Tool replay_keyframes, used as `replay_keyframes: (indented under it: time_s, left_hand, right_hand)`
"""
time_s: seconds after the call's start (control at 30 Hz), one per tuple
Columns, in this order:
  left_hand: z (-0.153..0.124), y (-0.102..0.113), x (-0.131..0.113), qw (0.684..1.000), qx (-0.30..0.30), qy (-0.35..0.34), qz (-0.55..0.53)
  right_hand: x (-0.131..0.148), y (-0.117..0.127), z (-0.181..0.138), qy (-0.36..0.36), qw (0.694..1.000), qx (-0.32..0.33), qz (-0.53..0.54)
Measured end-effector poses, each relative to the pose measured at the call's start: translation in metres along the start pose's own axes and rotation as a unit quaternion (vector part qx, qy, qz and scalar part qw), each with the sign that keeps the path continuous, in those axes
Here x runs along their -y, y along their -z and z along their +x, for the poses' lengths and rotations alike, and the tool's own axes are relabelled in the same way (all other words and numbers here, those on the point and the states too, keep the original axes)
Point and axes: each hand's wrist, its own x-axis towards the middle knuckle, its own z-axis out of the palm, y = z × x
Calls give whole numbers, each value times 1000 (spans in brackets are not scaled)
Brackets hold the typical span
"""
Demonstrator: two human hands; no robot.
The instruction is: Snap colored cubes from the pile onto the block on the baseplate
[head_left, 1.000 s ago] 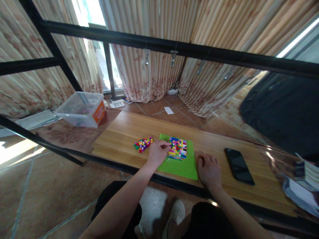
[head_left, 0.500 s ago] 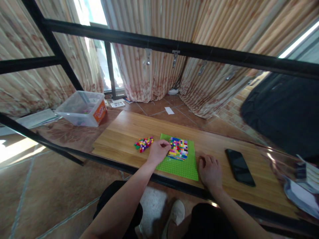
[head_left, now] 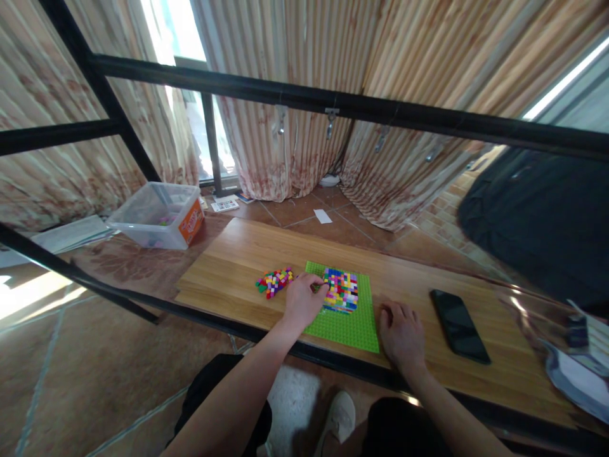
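A green baseplate (head_left: 349,325) lies on the wooden board (head_left: 228,266), with a patch of many-coloured small bricks (head_left: 341,291) pressed onto its upper half. My left hand (head_left: 302,301) rests on the plate's left edge, fingers pinched at the left side of the brick patch on something too small to name. A loose pile of coloured bricks (head_left: 275,280) sits just left of that hand. My right hand (head_left: 402,335) lies on the board right of the plate, fingers curled and holding nothing.
A black phone (head_left: 459,325) lies on the board to the right. A clear plastic bin with an orange label (head_left: 157,214) stands on the floor at left. Black metal bars (head_left: 333,105) cross overhead and along the board's near edge. Curtains hang behind.
The camera shifted slightly, so the scene sits lower in view. My left hand stays pinched at the brick patch's left edge with small finger movement; the right hand has not moved.
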Motion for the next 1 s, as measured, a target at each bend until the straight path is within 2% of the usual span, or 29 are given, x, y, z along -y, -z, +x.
replay_keyframes:
  time_s: [0.3, 0.63, 1.0]
  left_hand:
    - [-1, 1, -1, 995, -2, -60, 78]
    - [-5, 0, -6, 985, 3, -83, 152]
    - [-2, -4, -1, 989, -8, -74, 129]
  right_hand:
    - [0, -1, 0, -3, 1000, -2, 1]
    - [0, -1, -1, -4, 1000, -6, -2]
    - [0, -1, -1, -2, 1000, -6, -3]
